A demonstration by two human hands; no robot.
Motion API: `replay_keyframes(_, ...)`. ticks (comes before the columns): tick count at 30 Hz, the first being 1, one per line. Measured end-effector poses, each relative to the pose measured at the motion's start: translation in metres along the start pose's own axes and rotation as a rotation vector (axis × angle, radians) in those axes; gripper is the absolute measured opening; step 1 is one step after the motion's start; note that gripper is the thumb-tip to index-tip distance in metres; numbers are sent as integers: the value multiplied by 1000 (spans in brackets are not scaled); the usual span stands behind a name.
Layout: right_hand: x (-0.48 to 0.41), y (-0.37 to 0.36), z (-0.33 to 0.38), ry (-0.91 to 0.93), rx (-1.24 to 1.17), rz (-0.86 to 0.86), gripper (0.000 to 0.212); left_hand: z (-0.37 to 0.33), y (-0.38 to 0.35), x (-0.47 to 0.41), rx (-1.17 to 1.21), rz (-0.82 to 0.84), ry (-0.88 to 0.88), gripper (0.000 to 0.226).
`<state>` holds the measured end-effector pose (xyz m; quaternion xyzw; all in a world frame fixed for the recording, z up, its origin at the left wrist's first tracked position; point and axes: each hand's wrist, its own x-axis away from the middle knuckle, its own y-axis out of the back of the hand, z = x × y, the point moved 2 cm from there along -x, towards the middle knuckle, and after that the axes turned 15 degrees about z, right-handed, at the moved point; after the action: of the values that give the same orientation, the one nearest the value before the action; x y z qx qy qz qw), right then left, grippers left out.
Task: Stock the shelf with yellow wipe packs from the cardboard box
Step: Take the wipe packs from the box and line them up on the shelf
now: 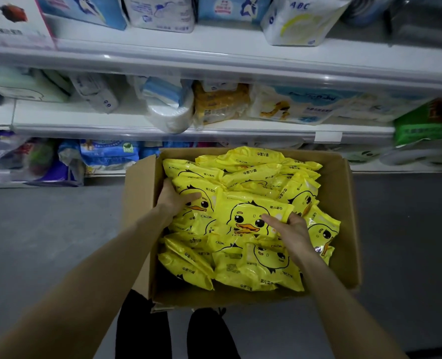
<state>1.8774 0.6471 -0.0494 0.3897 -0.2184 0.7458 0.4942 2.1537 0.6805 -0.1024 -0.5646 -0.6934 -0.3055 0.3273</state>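
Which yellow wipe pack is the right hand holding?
The topmost central yellow plastic wipe pack, full duck face showing; the right hand pinches its right edge, the left hand holds a neighbour.

The yellow wipe packs (pixel 251 224) in the cardboard box (pixel 344 203) read "CKOK". Above the box, a white bag (pixel 296 22) on the top shelf (pixel 214 45) reads "ABC".

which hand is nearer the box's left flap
Left. The left hand grips a yellow pack right beside the flap; the right hand grips a duck-faced pack near the middle of the box, farther away.
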Motion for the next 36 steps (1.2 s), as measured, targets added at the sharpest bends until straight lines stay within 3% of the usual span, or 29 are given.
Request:
replay_keyframes(2,1,2,-2,15,8,-20,45,-4,-3,0,4,19,-18,78)
replay_keyframes(7,13,6,-6,31,15,-29,70,-8,0,10,-262,27,-24,43)
replay_keyframes(10,29,7,5,62,-3,-24,58,-12,8,27,-326,79,-78,40)
replay_keyframes(13,49,2,28,104,12,-15,100,-25,22,57,-366,116,-125,36)
replay_keyframes(16,65,-7,58,153,57,9,96,-50,43,91,-448,57,-215,48)
replay_keyframes(18,84,-19,87,212,116,43,90,-72,59,121,-438,36,-273,30)
replay_keyframes(20,104,-32,117,293,177,80,101,-100,75,157,-456,0,-347,19)
replay_keyframes(23,133,-51,163,397,186,120,79,-141,102,213,-498,-69,-451,24)
replay_keyframes(27,177,-80,230,600,250,206,17,-187,147,284,-539,-215,-604,25)
replay_keyframes(36,252,-165,344,897,240,294,13,-264,248,403,-530,-435,-801,22)
